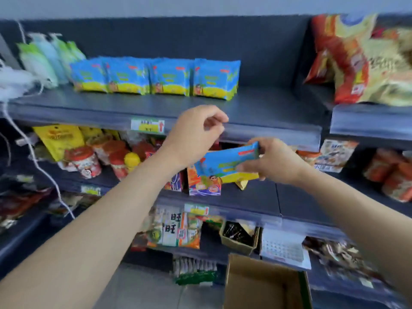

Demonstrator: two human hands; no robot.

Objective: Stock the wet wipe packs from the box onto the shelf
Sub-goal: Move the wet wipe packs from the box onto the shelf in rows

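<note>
Right hand [274, 161] gripped wet wipe pack [223, 166], just under shelf [267, 132] lip. Left hand [196, 132] curled on nothing, pack's 11 o'clock. Row of packs [156, 76] sat at 12, box [263, 284] at 6.

Wipe pack [225, 163] in right hand [276, 161] (shelf [267, 130] above)
</note>
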